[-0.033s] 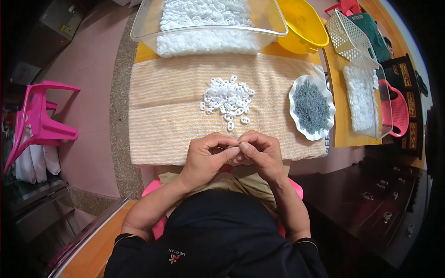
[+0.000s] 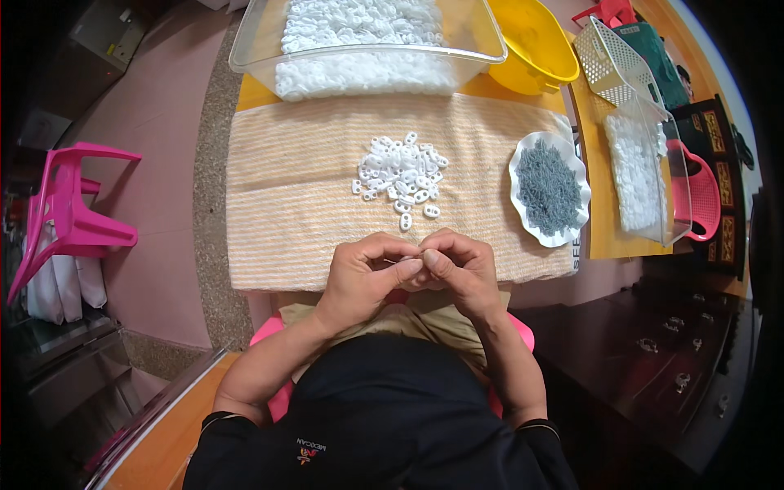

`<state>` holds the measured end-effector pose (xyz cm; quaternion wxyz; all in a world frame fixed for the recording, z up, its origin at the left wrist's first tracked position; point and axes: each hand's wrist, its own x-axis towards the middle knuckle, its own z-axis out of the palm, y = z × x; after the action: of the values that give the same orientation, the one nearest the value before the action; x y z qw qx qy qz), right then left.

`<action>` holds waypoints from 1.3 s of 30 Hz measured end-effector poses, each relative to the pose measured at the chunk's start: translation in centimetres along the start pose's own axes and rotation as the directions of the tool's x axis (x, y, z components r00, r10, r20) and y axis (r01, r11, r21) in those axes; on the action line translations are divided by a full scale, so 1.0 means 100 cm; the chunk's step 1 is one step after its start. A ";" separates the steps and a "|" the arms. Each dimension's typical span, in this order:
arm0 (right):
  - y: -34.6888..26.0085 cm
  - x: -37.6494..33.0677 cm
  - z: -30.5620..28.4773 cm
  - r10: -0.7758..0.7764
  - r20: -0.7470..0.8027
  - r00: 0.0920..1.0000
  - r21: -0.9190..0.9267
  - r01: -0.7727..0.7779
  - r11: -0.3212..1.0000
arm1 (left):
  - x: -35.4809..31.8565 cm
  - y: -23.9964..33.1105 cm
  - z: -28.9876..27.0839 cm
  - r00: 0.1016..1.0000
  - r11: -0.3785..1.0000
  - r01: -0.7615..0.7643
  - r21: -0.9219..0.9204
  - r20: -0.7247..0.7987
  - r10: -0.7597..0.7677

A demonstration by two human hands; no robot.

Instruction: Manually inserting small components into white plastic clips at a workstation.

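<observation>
My left hand (image 2: 369, 269) and my right hand (image 2: 460, 267) meet at the table's near edge, thumbs and fingertips pinched together. Whatever lies between the fingers is too small and hidden to name. Just beyond them is a pile of small white oval plastic pieces (image 2: 402, 169), each with two holes. A few of these pieces have come loose on the near side of the pile, closest to my fingertips. To the right, a white scalloped dish (image 2: 517, 175) holds many thin grey-blue pins or rods (image 2: 549, 189), whose exact kind I cannot make out.
A striped towel (image 2: 286, 204) covers the table. At the back stands a clear bin (image 2: 482, 57) full of white pieces, beside a yellow basin (image 2: 531, 41). Further right are a second clear bin (image 2: 679, 196) and a white perforated basket (image 2: 616, 61). A pink stool (image 2: 90, 220) stands left.
</observation>
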<state>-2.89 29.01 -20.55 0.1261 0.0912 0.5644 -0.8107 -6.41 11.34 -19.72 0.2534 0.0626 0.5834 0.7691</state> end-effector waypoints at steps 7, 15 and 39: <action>0.011 0.003 -0.004 -0.137 -0.036 0.990 -0.082 0.134 0.988 | 0.004 -0.003 -0.004 0.987 0.977 0.159 -0.140 0.046 -0.154; 0.013 0.003 -0.001 -0.166 -0.044 0.985 -0.078 0.163 0.984 | 0.002 -0.014 -0.011 0.995 0.988 0.086 -0.127 -0.044 -0.092; 0.010 0.004 0.005 -0.163 -0.062 0.985 -0.159 0.151 0.976 | 0.003 -0.013 -0.007 0.961 0.892 0.255 -0.372 -0.003 -0.276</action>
<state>-2.93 28.20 -21.42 0.0471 0.0667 0.6349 -0.7683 -6.59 11.12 -21.19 0.3470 -0.0879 0.4387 0.8243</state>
